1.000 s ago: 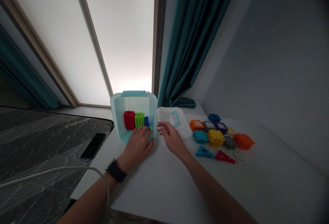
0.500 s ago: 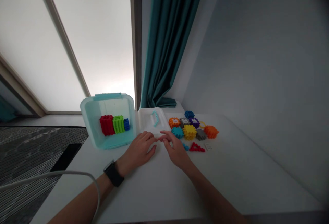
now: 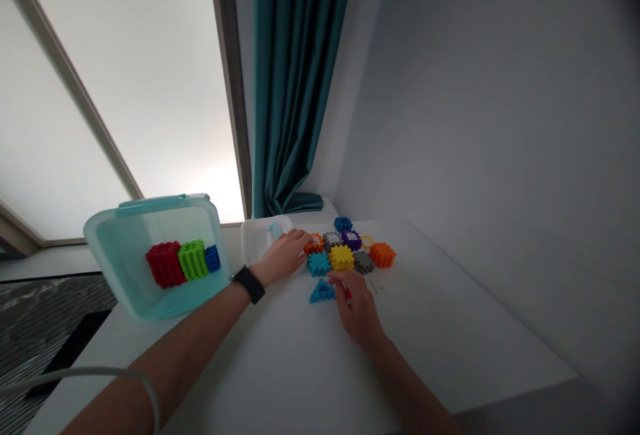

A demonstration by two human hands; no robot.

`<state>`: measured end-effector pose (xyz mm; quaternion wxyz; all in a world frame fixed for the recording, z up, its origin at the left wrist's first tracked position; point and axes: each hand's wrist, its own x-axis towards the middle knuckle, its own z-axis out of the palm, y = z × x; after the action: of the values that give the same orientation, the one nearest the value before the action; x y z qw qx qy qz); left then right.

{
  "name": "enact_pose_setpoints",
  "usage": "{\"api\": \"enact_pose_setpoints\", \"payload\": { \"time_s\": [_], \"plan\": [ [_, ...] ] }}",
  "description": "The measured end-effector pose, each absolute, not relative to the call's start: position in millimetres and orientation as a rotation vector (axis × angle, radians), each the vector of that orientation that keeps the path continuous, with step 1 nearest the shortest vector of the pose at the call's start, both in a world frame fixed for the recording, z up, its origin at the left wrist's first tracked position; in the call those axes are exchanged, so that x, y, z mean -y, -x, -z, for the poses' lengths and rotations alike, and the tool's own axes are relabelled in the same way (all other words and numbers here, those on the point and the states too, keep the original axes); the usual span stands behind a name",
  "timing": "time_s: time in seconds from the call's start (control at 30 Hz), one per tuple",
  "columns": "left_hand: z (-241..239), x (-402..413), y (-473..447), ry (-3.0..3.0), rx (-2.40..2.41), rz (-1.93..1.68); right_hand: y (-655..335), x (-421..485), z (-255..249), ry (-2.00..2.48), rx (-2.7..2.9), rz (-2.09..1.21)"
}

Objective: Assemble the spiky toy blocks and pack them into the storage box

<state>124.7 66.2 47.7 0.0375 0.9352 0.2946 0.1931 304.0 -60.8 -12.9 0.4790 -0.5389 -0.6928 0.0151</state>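
My left hand (image 3: 283,255), with a black watch (image 3: 249,283) on the wrist, lies over a white lid (image 3: 254,245), fingers stretched out to an orange toothed block (image 3: 314,246). My right hand (image 3: 357,312) is curled, its fingertips closed on a red triangle piece (image 3: 347,294) that is mostly hidden. A blue triangle piece (image 3: 321,292) lies just left of it. Beyond sit a teal block (image 3: 319,264), a yellow block (image 3: 341,258), a grey block (image 3: 363,262) and another orange block (image 3: 383,254).
A tipped translucent teal box (image 3: 115,268) at the left holds a red block (image 3: 163,264), a green block (image 3: 193,259) and a blue block (image 3: 213,257). A teal curtain (image 3: 293,88) hangs behind. A white cable (image 3: 100,374) crosses my left arm. The table edge (image 3: 525,388) runs at the right.
The view has swung right. My left hand moved from beside the box onto the lid toward the orange block. My right hand moved right and closed over the red triangle.
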Motion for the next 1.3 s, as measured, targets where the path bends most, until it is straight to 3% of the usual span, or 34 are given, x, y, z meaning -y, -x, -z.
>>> {"api": "enact_pose_setpoints", "payload": {
  "time_s": [0.57, 0.93, 1.3],
  "plan": [
    [-39.9, -78.9, -163.7, -2.670, -0.907, -0.793, -361.8, 49.4, -0.6, 1.441, 1.686, -0.019],
    [-36.6, -67.3, -166.2, -2.588, -0.818, -0.912, -435.6, -89.9, -45.0, 1.829, 1.916, -0.172],
    [-42.7, -70.6, -157.6, -2.637, -0.840, -0.858, -445.7, -197.6, -22.8, 2.303, 1.963, -0.591]
  ]
}}
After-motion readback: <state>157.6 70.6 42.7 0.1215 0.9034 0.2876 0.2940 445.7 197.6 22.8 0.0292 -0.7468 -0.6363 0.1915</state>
